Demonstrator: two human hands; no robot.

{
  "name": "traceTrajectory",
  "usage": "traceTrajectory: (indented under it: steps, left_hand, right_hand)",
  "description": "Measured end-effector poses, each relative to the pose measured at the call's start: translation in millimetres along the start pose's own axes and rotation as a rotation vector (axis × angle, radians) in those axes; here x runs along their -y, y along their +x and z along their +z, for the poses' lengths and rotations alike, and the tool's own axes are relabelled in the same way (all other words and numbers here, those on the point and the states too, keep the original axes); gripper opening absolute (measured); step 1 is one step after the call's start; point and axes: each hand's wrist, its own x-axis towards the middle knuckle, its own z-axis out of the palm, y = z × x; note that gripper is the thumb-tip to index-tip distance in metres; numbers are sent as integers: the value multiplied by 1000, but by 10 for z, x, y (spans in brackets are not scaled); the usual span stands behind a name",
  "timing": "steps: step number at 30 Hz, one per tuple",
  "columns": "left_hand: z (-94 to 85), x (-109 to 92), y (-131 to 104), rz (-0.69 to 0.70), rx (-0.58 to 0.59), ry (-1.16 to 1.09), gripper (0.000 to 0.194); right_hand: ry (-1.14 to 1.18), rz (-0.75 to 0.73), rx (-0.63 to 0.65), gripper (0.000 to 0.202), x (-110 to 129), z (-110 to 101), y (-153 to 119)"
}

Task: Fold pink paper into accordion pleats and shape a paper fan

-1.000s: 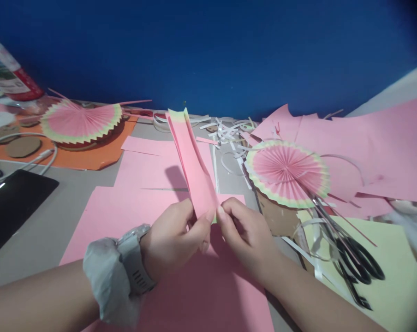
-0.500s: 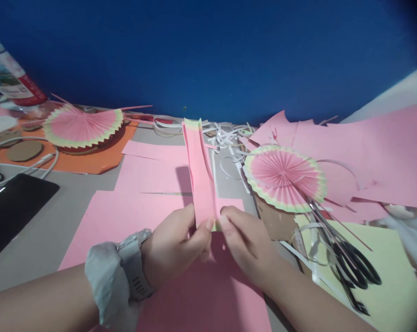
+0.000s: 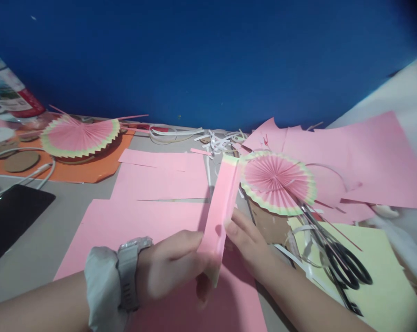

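A long folded strip of pink paper [image 3: 219, 205] with pale green ends stands tilted above the desk, leaning to the right at its far end. My left hand [image 3: 175, 265], with a watch and a grey band at the wrist, grips its near end; the fingertips are partly blurred. My right hand [image 3: 248, 244] pinches the strip's right edge about midway along. Beneath both hands lies a large pink paper sheet [image 3: 125, 226]. To the right rests a round pleated paper fan [image 3: 276, 177], pink with a pale green rim.
Scissors [image 3: 343, 263] lie on pale green paper [image 3: 384, 258] at right. Another pleated fan [image 3: 80, 136] sits on orange paper [image 3: 101, 168] at left, near a phone [image 3: 18, 216] and a bottle [image 3: 13, 87]. White paper scraps [image 3: 218, 143] are heaped by the blue wall [image 3: 208, 60].
The strip has swung to the right at its far end and turned onto its side. My right hand has slid farther up its edge, while the left stays at the near end.
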Motion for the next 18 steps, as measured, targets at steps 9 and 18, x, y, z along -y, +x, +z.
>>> traceTrajectory:
  steps: [9,18]
  left_hand:
    - [-14,-28,78,-82,-31,102,47]
    - [-29,46,96,44,27,197,50]
  right_hand:
    - [-46,-4,-82,24,8,29,12]
    - [51,23,-80,22,-5,43,19]
